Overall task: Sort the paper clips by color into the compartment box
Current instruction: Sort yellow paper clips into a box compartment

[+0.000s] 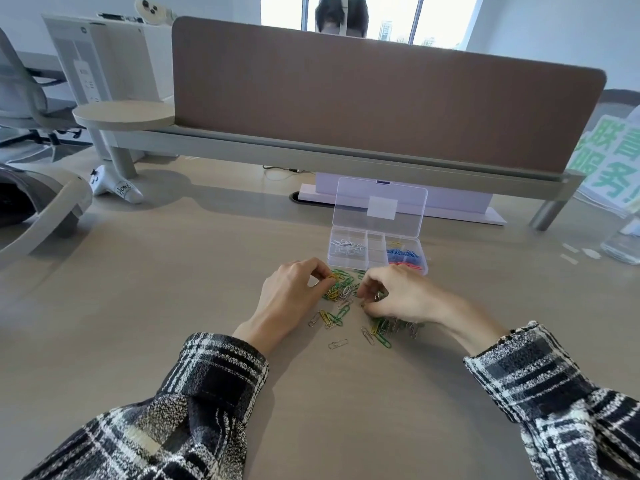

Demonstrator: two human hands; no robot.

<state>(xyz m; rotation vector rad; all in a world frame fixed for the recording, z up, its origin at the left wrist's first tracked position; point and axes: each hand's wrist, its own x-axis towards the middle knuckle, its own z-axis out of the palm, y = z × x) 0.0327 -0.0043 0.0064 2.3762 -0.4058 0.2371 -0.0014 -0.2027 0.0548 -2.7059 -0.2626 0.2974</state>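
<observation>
A clear compartment box (376, 268) stands open on the desk, its lid (379, 206) leaning back. Silver clips (347, 247) fill its left compartment; yellow clips (396, 243), blue clips (403, 253) and pink clips (405, 265) lie in the right ones. A loose pile of green, yellow and silver paper clips (341, 297) lies in front of the box. My left hand (291, 296) pinches a yellow clip (330, 278) at the pile's left. My right hand (398, 294) has curled fingers pinching clips at the pile's right.
A brown desk divider (381, 88) on a grey rail stands behind the box. A white stand (450, 206) sits under it. A clear plastic item (621, 244) and a green-lettered sign (609, 161) are far right. A chair armrest (52, 202) is at the left.
</observation>
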